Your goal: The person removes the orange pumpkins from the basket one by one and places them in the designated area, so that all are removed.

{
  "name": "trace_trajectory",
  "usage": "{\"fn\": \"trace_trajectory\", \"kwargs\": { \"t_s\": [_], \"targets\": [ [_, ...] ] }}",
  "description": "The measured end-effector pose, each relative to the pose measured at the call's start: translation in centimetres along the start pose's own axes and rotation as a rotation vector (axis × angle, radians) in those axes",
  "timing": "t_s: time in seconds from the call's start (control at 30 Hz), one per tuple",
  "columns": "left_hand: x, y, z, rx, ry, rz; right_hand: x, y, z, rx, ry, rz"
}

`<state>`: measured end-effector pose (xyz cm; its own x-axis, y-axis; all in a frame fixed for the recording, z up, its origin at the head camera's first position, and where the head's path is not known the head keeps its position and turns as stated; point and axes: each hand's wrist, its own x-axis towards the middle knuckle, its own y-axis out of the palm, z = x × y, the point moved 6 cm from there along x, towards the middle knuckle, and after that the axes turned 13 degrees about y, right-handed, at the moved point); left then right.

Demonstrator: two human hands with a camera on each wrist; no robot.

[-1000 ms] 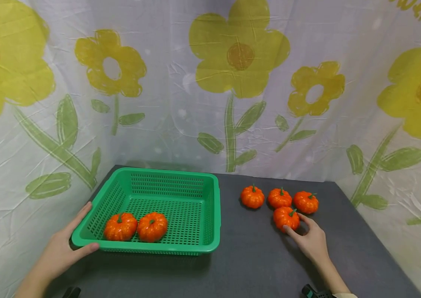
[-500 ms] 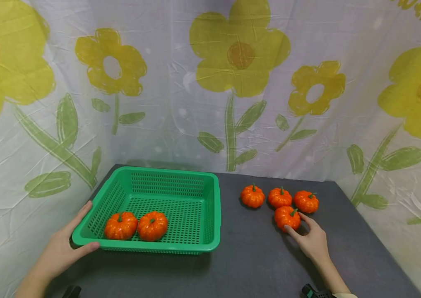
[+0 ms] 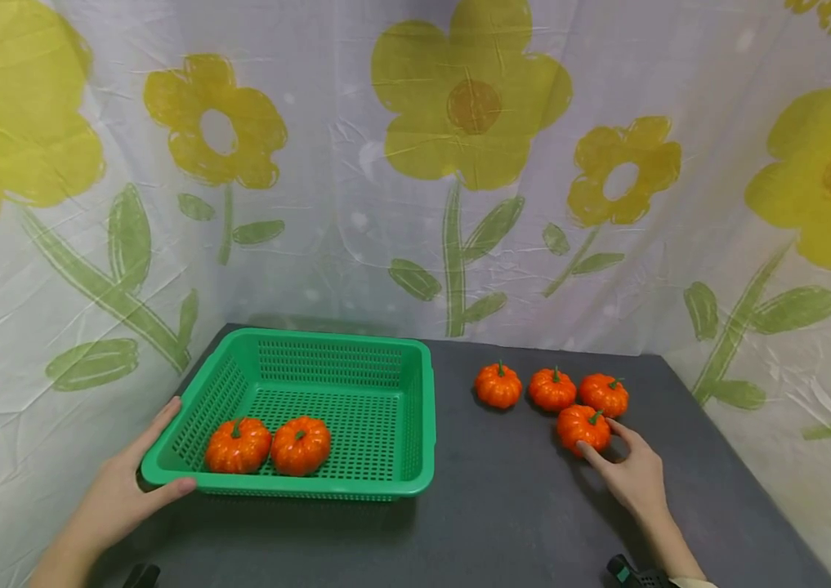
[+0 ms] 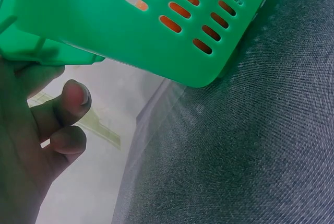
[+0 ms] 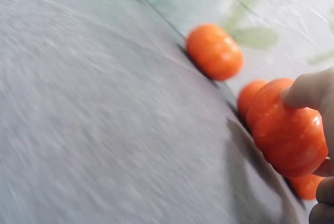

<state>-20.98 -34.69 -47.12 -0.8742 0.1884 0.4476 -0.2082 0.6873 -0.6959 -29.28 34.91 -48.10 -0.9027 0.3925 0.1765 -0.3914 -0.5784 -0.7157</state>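
Small orange pumpkins with green stems are in the head view. My right hand (image 3: 634, 474) pinches one pumpkin (image 3: 583, 429) between thumb and fingers, in front of the others on the right side of the table. In the right wrist view the held pumpkin (image 5: 287, 130) overlaps the ones behind it. At the left, my left hand (image 3: 117, 490) grips the near left corner of a green plastic basket (image 3: 312, 487), thumb along the front rim and fingers on the left side. Two pumpkins (image 3: 238, 447) lie side by side inside, near its front wall.
Behind the held pumpkin stand three more in a row: a left pumpkin (image 3: 498, 385), a middle pumpkin (image 3: 551, 389) and a right pumpkin (image 3: 604, 395). The dark grey table (image 3: 481, 523) ends against a white cloth (image 3: 341, 204) printed with yellow flowers.
My right hand has shifted a little to the right with its pumpkin, now in front of the gap between the middle and right ones. The left hand and basket have stayed put.
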Motion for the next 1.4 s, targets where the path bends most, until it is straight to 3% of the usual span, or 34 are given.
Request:
{"fn": "trace_trajectory", "kwargs": {
  "t_s": [0.23,0.53,1.1,1.2,1.4],
  "targets": [
    [0.0,0.0,0.0,-0.005,-0.002,-0.001,0.2,-1.7,-2.3,-0.035,0.103,0.023],
    [0.0,-0.2,0.0,0.009,-0.004,-0.014,1.2,-2.6,-4.0,-0.066,0.138,-0.026],
    [0.1,-0.4,-0.6,-0.005,-0.004,0.006,1.4,-2.4,-4.5,-0.075,0.216,0.013],
    [0.1,-0.3,-0.7,-0.008,-0.006,0.008,1.3,-2.8,-4.3,-0.057,0.208,-0.024],
    [0.2,-0.4,-0.8,-0.003,0.000,0.002,0.8,-4.1,-3.0,0.016,0.158,-0.173]
  ]
}}
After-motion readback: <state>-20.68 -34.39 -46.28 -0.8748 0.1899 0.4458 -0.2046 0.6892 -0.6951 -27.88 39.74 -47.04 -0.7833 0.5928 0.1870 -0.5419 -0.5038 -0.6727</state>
